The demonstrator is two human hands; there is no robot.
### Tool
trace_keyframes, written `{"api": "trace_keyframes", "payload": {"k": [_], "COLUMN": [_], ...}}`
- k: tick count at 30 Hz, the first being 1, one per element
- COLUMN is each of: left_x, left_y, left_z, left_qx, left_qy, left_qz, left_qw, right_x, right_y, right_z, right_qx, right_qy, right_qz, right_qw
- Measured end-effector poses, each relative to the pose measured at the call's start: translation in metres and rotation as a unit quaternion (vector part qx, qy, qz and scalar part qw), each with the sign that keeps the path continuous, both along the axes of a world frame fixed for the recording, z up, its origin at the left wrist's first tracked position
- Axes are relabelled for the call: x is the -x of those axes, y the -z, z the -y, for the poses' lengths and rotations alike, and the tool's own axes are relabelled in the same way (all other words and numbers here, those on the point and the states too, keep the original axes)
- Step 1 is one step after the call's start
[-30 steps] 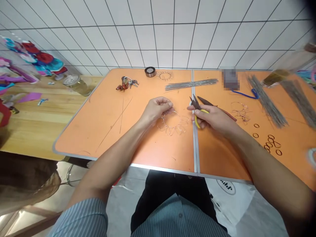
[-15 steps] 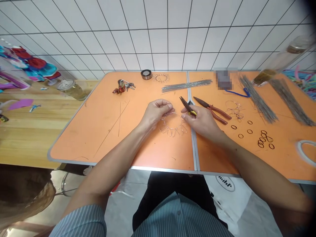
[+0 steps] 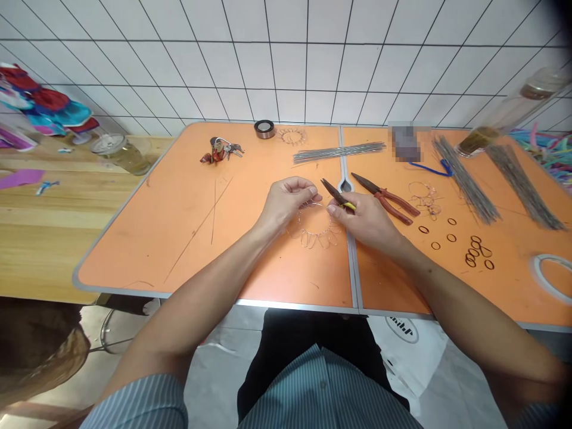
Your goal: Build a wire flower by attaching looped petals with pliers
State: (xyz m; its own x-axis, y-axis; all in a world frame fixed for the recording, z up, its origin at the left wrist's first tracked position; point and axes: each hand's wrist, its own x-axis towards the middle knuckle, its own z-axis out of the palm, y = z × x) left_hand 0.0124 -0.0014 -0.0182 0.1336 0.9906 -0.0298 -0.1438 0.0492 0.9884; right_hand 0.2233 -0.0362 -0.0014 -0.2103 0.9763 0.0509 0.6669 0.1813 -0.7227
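Note:
My left hand [image 3: 292, 199] pinches the upper left edge of a thin wire ring [image 3: 315, 233] bent into petal-like loops. In my right hand [image 3: 364, 214] is a pair of pliers [image 3: 333, 190] with dark jaws and a bit of yellow handle showing; the jaws point up and left. The right thumb and fingertip come close to the ring's right side, and whether they grip the wire I cannot tell. Behind my right hand lies a second pair of pliers [image 3: 393, 199] with reddish-brown handles.
Straight wire bundles [image 3: 339, 152] lie at the back, with more wire [image 3: 467, 179] at the right. Small dark rings [image 3: 473, 253], a tape roll [image 3: 264, 129], keys [image 3: 223, 150], another looped wire ring [image 3: 292, 137] and a glass bottle [image 3: 496, 122] rest on the orange table [image 3: 170, 196].
The view has shifted slightly. My left hand and the wire ring have moved a little, and the pliers' jaws in my right hand have tilted slightly further left.

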Motion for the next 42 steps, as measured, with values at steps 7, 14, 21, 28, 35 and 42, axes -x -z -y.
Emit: {"api": "trace_keyframes", "payload": {"k": [7,14,21,28,35,42], "left_x": [0.004,0.006,0.005,0.003,0.003,0.002], "left_y": [-0.002,-0.006,-0.008,-0.007,-0.010,-0.009], "left_z": [-0.001,0.000,0.001,0.002,0.002,0.002], "left_qx": [0.023,0.024,0.025,0.016,0.002,-0.002], "left_qy": [-0.002,0.006,0.010,0.007,0.008,0.012], "left_qz": [-0.012,-0.025,-0.023,-0.026,-0.048,-0.061], "left_qw": [1.000,0.999,0.999,1.000,0.999,0.998], "right_x": [-0.017,-0.040,-0.041,-0.039,-0.038,-0.039], "right_y": [-0.006,-0.020,-0.015,-0.014,-0.015,-0.015], "right_z": [-0.003,-0.017,-0.017,-0.011,-0.013,-0.012], "right_qx": [-0.048,-0.142,-0.141,-0.187,-0.188,-0.185], "right_qy": [-0.028,-0.083,-0.093,-0.110,-0.114,-0.114], "right_qz": [0.065,0.277,0.353,0.366,0.384,0.377], "right_qw": [0.996,0.947,0.920,0.905,0.897,0.900]}}
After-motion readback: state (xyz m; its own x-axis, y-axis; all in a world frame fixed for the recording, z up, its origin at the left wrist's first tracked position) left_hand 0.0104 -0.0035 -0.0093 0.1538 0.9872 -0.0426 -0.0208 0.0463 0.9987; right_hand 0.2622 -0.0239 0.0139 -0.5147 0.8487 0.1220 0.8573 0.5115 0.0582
